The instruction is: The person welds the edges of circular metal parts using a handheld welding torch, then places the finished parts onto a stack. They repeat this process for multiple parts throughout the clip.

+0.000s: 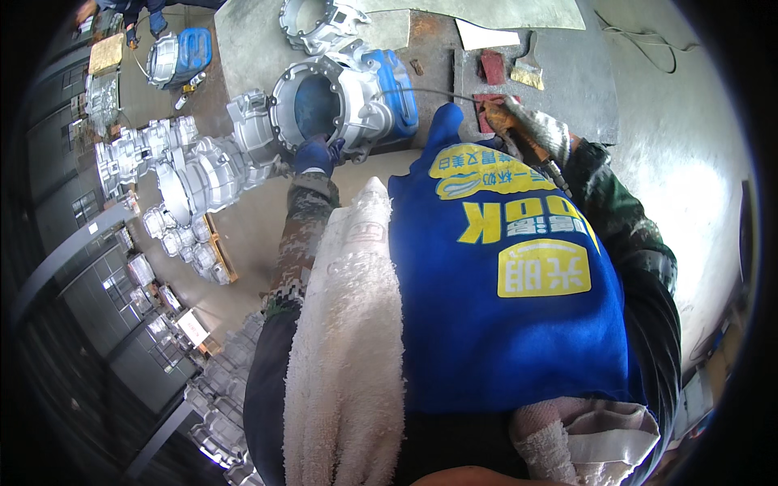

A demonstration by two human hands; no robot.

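Observation:
A cast aluminium housing point(364, 112) with a wide round opening lies on its side in front of me, against a blue plastic canister point(404, 97). My left hand point(317, 155), in a dark blue glove, grips the lower rim of that opening. On the other side, my right hand point(538, 130) wears a dirty pale glove and is closed around an orange-brown handheld power tool point(507, 121) with a metal fitting at its rear. From the tool a long thin rod point(434, 91) reaches left to the housing's side; its far tip is hard to make out.
Red abrasive pads point(492, 67) and a flat brush point(529, 70) lie on the dark work surface point(571, 85). More castings point(206, 176) stand to the left, another housing point(307, 24) behind. A co-worker's gloved hand point(158, 23) shows at upper left. A cable point(647, 42) lies far right.

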